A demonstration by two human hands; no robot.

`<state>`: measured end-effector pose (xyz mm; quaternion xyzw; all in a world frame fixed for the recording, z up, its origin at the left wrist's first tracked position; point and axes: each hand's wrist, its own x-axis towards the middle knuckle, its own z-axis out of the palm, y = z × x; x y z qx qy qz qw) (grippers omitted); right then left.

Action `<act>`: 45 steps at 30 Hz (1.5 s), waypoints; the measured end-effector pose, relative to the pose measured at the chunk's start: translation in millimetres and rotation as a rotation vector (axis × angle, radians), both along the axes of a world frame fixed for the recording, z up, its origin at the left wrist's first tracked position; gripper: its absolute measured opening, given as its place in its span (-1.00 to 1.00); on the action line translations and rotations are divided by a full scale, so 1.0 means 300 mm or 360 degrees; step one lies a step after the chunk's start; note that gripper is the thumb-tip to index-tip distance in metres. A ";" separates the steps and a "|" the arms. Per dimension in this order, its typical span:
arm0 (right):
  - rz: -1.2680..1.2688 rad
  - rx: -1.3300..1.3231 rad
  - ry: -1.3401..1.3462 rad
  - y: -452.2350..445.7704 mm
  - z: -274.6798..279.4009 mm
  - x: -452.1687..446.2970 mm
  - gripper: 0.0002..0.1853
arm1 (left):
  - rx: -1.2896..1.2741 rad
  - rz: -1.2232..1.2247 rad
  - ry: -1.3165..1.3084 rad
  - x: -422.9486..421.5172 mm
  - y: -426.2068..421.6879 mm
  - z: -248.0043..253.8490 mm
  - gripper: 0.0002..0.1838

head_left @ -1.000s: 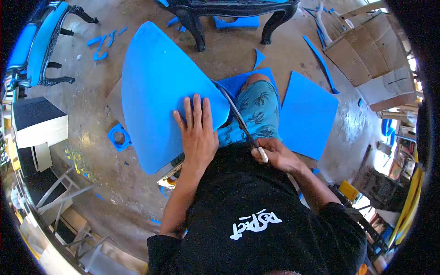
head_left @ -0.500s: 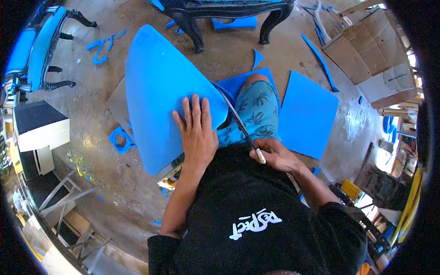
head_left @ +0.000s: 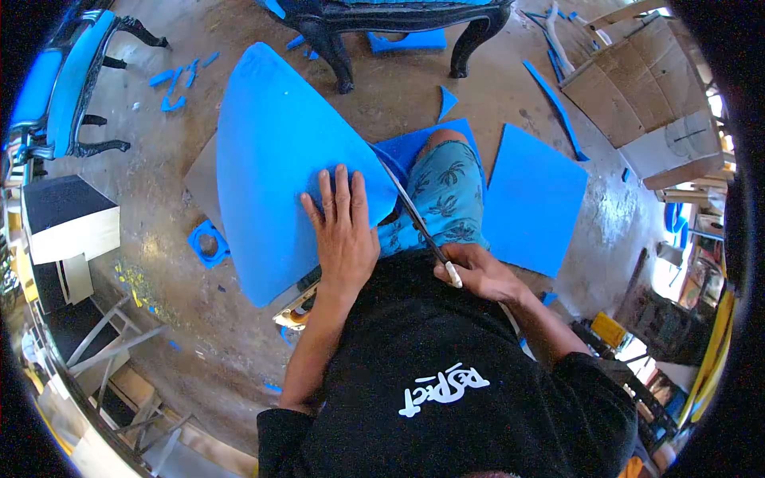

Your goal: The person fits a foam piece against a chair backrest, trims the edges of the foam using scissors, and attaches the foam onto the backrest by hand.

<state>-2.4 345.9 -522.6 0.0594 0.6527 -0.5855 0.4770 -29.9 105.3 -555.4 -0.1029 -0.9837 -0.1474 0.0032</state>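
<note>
The pale handle [head_left: 453, 275] of the long blade [head_left: 417, 215] is edging slightly nearer my black shirt [head_left: 470, 342] as my right hand [head_left: 482, 273] is pinching it, while my left hand [head_left: 344, 237] is lying spread on the smooth blue foam piece [head_left: 275, 143], which is tapering away from me beside my patterned shorts [head_left: 450, 187]

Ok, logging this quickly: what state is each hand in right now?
Left hand: open, fingers spread, resting on the blue foam.
Right hand: closed, holding the long thin tool near its white end.
</note>
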 end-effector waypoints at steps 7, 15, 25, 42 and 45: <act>-0.0015 0.0019 0.0020 -0.004 0.004 -0.004 -0.60 | -0.0012 0.0002 0.0036 -0.001 -0.002 -0.012 -0.12; -0.0021 -0.0004 -0.0010 -0.003 0.015 -0.012 -0.71 | 0.0019 0.0003 0.0008 -0.003 -0.001 -0.001 -0.13; -0.0071 -0.0004 -0.0031 0.001 -0.009 0.004 -0.73 | 0.0039 -0.0009 0.0022 -0.001 0.000 -0.002 -0.12; -0.0074 0.0018 -0.0035 0.009 -0.020 0.000 -0.76 | 0.0083 -0.0010 -0.0010 -0.007 -0.002 0.000 -0.15; -0.0057 0.0057 -0.0029 0.011 -0.023 0.002 -0.77 | 0.0097 -0.0012 -0.0007 -0.008 -0.004 0.000 -0.14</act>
